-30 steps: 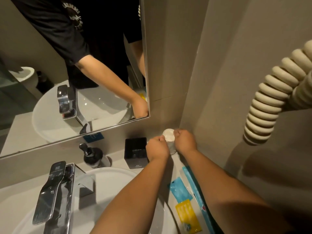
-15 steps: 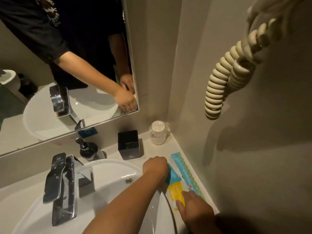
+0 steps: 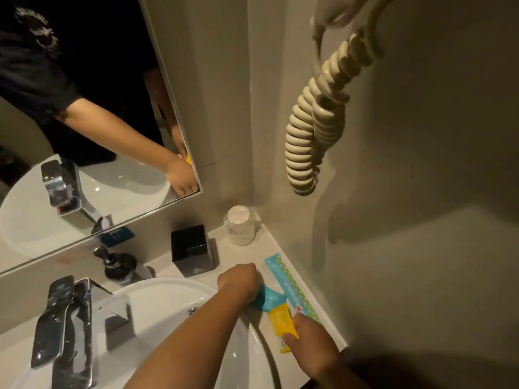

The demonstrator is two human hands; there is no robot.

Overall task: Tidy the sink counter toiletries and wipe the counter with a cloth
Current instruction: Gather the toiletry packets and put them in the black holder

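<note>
Standing upside down in the counter (image 3: 224, 261) corner, a clear cup (image 3: 239, 226).

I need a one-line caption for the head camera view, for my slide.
Both hands, left and right, gather blue and yellow sachets beside the sink.

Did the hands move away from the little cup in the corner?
Yes. A second ago both hands were on the wrapped cup in the corner. Now the left hand and right hand are nearer the person, on the blue packet and yellow packet.

Coiled cord (image 3: 314, 130) on wall; mirror (image 3: 84, 122); faucet (image 3: 64, 329).
</note>
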